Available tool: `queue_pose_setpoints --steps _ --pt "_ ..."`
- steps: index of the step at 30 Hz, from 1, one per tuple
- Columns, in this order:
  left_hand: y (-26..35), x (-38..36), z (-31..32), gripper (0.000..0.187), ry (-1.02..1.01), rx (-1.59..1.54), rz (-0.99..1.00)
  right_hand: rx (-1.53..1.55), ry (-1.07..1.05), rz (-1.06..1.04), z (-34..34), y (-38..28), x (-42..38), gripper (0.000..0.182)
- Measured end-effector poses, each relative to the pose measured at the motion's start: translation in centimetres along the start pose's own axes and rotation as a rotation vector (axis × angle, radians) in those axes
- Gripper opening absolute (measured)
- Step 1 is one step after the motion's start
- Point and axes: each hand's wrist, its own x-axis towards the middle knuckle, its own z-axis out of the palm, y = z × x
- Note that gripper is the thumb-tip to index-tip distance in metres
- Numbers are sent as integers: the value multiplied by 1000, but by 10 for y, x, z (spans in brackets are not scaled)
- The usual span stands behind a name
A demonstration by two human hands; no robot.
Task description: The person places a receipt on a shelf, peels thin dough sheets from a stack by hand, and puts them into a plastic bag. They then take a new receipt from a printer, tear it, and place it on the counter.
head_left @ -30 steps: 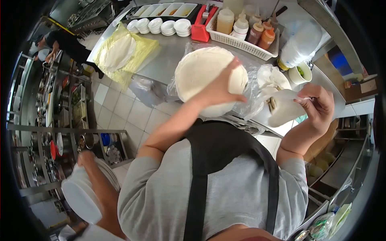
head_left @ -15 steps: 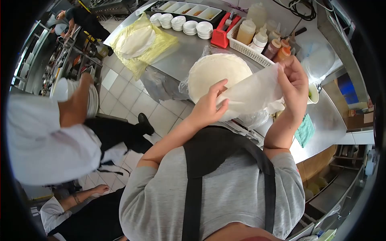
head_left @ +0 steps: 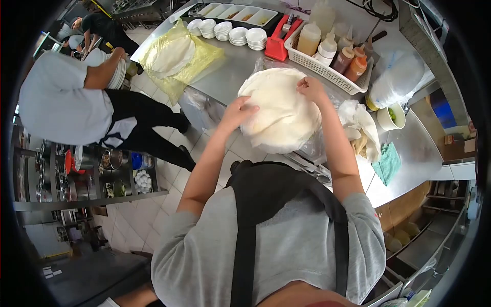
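Note:
A round stack of thin, pale sheets [head_left: 279, 110] lies on the metal counter with clear plastic around it. My left hand [head_left: 236, 115] rests at the stack's left edge, thumb and fingers apart. At its upper right, my right hand [head_left: 311, 89] has its fingertips pinched together on the top sheet. That sheet lies wrinkled over the stack. Farther left, more pale round sheets [head_left: 174, 55] lie on a yellow plastic bag [head_left: 207, 60].
Behind are stacked white dishes [head_left: 238, 35], a red tool [head_left: 277, 45] and a white basket [head_left: 327, 70] of sauce bottles. To the right are a white tub [head_left: 391, 117] and a green cloth [head_left: 387, 163]. A co-worker [head_left: 66, 97] holding plates stands left.
My right hand has brought the lifted sheet down onto the stack, moving left. My left hand has shifted left to the edge. The co-worker with plates has moved farther up the view.

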Motion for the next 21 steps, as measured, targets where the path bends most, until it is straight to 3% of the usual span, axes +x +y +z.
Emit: queue_pose_setpoints --steps 3,5,6,8,10,11,15,17,19,21 --pt "4 -10 7 49 28 146 73 172 -35 2 -6 -5 -8 14" --pt "4 -10 9 47 117 -21 156 240 -43 -43 -13 -9 -5 13" --pt "3 -11 10 47 114 -23 153 134 -63 -69 -12 -7 1 16" --pt "3 -14 6 43 170 310 46 31 -87 -96 -3 0 4 19" --pt "13 -16 10 40 205 419 66 -264 196 -157 11 -4 5 23" --pt "17 -17 12 37 239 526 88 -264 196 -158 15 -6 7 23" --pt "-11 -4 3 35 198 306 30 -316 193 -140 26 -4 14 27" --pt "-25 1 -1 32 261 261 89 -323 174 -135 29 -3 20 28" --pt "-22 -3 -1 33 265 212 106 -350 307 -203 31 -3 20 25" --pt "-19 -3 -1 35 270 152 125 -374 259 -209 31 -4 23 24"
